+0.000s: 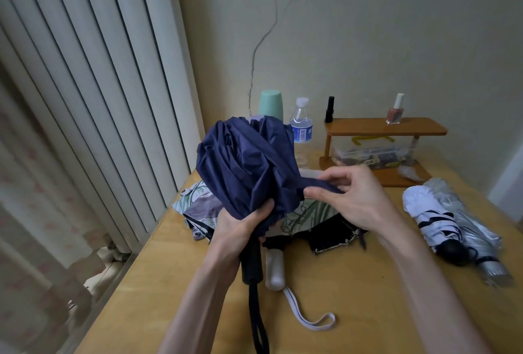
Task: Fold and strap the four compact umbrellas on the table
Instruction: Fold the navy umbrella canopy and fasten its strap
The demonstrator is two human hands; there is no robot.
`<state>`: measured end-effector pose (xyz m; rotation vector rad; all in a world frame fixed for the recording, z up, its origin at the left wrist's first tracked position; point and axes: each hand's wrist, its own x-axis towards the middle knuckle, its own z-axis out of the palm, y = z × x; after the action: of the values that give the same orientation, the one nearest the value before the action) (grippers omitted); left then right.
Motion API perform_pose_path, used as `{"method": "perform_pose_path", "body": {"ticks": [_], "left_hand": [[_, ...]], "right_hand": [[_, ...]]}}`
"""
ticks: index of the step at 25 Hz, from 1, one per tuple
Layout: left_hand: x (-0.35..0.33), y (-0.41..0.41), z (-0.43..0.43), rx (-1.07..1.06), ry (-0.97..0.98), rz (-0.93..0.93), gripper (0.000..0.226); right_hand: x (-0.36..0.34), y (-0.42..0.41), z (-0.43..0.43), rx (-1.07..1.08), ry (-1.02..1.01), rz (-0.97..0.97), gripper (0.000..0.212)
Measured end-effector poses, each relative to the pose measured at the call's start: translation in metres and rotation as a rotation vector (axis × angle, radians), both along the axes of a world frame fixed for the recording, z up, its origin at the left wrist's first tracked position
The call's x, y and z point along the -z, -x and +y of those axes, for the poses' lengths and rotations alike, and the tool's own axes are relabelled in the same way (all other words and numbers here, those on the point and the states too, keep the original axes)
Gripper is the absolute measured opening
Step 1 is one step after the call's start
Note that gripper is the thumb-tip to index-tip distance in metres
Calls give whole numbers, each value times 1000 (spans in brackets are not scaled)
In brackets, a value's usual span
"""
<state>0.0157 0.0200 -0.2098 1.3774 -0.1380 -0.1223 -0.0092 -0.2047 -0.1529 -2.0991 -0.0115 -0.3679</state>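
Observation:
A navy blue compact umbrella (pixel 246 161) is held upright over the table, its canopy bunched and loose. My left hand (pixel 240 226) grips it at the base of the canopy, just above the black handle (pixel 251 263). My right hand (pixel 348 192) pinches the navy closing strap (pixel 317 184), pulled out to the right. Beneath lies a floral umbrella (pixel 198 206) with a white handle (pixel 274 271) and a pale wrist loop (pixel 308 322). At the right lie a white-and-black umbrella (pixel 433 218) and a silver one (pixel 464 220), side by side.
The wooden table (pixel 353 297) stands in a corner, with a curtain (pixel 85 99) along its left edge. At the back stand a green cup (pixel 271 104), a water bottle (pixel 301 124) and a small wooden shelf (pixel 385 127) bearing two little bottles above a clear box.

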Motion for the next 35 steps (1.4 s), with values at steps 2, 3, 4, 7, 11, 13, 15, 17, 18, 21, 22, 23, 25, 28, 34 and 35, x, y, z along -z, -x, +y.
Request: {"method": "perform_pose_path", "body": {"ticks": [2,3,4,7,11,13,15,17,18,21,22,23,25,28,34,35], "left_hand": [[0,-1,3,-33,47,17,37],[0,-1,3,-46,62,29,39],[0,-1,3,-56,70,39,40],[1,-3,1,-91,79,40,48],[7,-7,-2,-158,41,18,50],[8,-8,-2,-160,11,1,35],[9,-9,0,-143,-50,-45,26],[8,-8,0,-117,-98,-92,31],[7,-7,-2,-103,-111,-108,33],[6,-4,-5,-87,-112,-107,35],[7,-4,-5,-90,-100,-88,35],[9,-4,-5,-95,-86,-67,36],[13,-6,-2,-95,-73,-34,44],[16,-8,1,-77,-78,-22,52],[15,-7,-4,-38,-155,-52,39],[15,-7,-4,-9,-163,-71,40]], "right_hand": [[1,-1,-4,81,16,-91,10],[1,-1,-6,98,1,-127,11],[2,-1,-8,111,-33,-157,12],[0,1,-14,185,-213,-203,18],[0,4,-17,268,-418,-194,25],[-3,5,-19,214,-392,-163,19],[-6,5,-21,83,-309,-113,7],[-9,7,-20,-49,-266,-44,29],[-8,6,-20,-77,-226,-19,36],[1,4,-19,-60,-146,-28,16],[3,3,-20,-31,-163,-55,7],[3,2,-22,10,-174,-103,8],[6,-1,-27,93,-140,-214,15],[12,-6,-29,153,-45,-264,17],[-16,3,1,28,72,-240,76],[-23,-2,10,-5,82,-181,93]]}}
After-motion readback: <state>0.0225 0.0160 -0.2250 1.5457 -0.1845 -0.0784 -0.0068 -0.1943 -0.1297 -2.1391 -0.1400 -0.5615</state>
